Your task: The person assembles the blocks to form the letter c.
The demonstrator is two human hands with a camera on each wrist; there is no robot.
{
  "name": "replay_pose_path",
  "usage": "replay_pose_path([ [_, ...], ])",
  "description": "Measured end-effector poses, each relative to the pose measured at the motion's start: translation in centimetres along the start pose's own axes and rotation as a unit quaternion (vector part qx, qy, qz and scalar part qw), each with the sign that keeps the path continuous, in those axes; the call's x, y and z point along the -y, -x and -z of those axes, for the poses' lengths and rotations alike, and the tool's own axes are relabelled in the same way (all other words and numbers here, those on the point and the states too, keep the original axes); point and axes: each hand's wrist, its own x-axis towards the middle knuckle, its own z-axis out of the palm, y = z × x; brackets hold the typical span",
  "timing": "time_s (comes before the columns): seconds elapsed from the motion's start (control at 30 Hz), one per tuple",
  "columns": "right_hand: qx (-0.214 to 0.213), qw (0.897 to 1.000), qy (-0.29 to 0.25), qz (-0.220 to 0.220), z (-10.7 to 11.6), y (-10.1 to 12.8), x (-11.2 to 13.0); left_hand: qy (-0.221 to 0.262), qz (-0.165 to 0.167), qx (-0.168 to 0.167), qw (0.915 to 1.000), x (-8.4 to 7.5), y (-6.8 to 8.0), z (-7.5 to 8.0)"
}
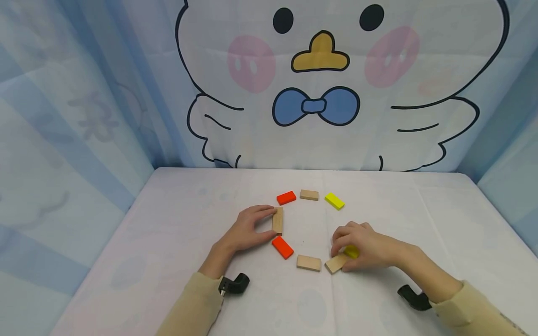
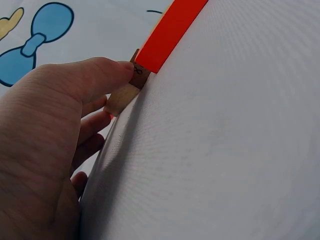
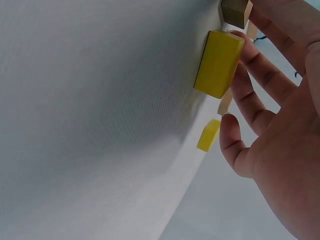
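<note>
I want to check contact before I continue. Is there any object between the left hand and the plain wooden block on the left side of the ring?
Nothing visible stands between them. The left hand already holds the plain wooden block, its fingers on the block's far end and its thumb by the near end. The red block lies just nearer, beside the thumb, not between.

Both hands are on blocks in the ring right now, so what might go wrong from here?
The left hand pinches the plain wooden block standing on edge; it may tip onto the red block just beside it. The right hand covers the yellow block and touches the tan block, so lifting away may drag both out of line.
</note>
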Motion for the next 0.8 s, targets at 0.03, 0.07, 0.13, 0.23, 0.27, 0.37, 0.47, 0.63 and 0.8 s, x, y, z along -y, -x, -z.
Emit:
replay_pose_path([
  [0.03, 0.000, 1.000, 0.000, 0.000, -0.1, -0.1, 0.1, 0.000, 0.000, 0.001, 1.0000, 0.0, 0.1, 0.0],
  [0.07, 0.000, 1.000, 0.000, -0.001, -0.1, -0.1, 0.3, 0.000, 0.000, 0.001, 1.0000, 0.0, 0.1, 0.1],
  [0.13, 0.003, 1.000, -0.002, -0.006, -0.2, -0.2, 0.6, 0.000, 0.001, 0.003, 1.0000, 0.0, 0.2, 0.2],
  [0.23, 0.004, 1.000, -0.004, -0.019, -0.3, -0.2, 1.0, 0.002, -0.003, 0.004, 1.0000, 0.0, 0.4, 0.3],
  [0.27, 0.002, 1.000, -0.003, -0.025, -0.3, -0.1, 1.2, 0.003, -0.004, 0.004, 1.0000, 0.0, 0.4, 0.4],
  [0.37, -0.011, 0.999, 0.007, -0.043, -0.2, 0.4, 1.1, 0.004, -0.008, 0.004, 1.0000, 0.0, 0.5, 0.4],
  [0.47, -0.026, 0.998, 0.017, -0.057, 0.0, 1.1, 0.6, 0.002, -0.009, 0.002, 1.0000, 0.0, 0.5, 0.4],
  [0.63, -0.035, 0.997, 0.011, -0.068, 0.2, 1.8, 0.0, 0.000, -0.006, 0.001, 1.0000, 0.0, 0.5, 0.3],
  [0.8, -0.035, 0.997, 0.006, -0.070, 0.1, 2.0, -0.2, 0.007, -0.005, 0.000, 1.0000, -0.1, 0.5, 0.3],
])
